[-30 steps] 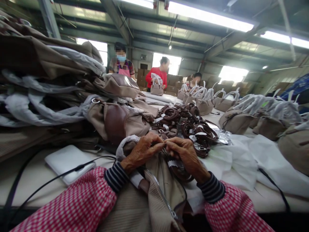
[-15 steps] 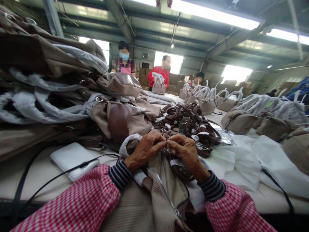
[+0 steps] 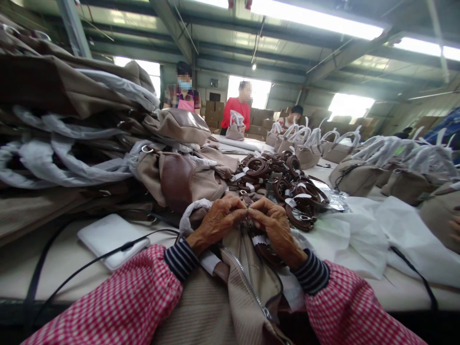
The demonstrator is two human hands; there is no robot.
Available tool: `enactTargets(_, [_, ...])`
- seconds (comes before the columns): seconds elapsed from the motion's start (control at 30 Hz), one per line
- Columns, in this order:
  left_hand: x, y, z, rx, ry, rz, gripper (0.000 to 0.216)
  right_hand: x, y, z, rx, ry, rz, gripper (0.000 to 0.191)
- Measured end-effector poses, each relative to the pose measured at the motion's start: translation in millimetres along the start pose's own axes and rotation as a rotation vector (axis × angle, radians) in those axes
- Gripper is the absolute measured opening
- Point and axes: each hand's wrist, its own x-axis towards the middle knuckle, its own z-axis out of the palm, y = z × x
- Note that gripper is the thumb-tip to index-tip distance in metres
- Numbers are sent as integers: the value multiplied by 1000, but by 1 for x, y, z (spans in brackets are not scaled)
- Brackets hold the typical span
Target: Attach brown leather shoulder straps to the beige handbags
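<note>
A taupe ribbed bag lies in front of me, with its metal zipper open along the top. Above the bag's far end my left hand is closed in a pinch, thumb against forefinger. Facing it, my right hand pinches at the same spot, the fingertips of both almost touching. What they grip is too small to make out; a bit of metal hardware shows just below. Under my right hand sits a coiled brown strap with a white wrap. A white-wrapped handle curves beside my left hand.
Brown coiled straps are heaped beyond my hands. Stacked bags rise at left above a white flat device with a black cable. White sheets and finished bags lie right. Co-workers stand behind; another person's hand shows at right.
Both my hands keep pinching at the same place, with only a slight shift. Another person's hand has appeared at the right edge by a bag.
</note>
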Motion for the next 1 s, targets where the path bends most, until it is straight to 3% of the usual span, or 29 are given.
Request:
enactTargets(0.77, [0,-2,3,71,16,18,10,0,1,5,5,29,-20,27])
enactTargets(1.0, [0,-4,0,13,3,27,10,-2,-8,-2,-140,-25,-61,23])
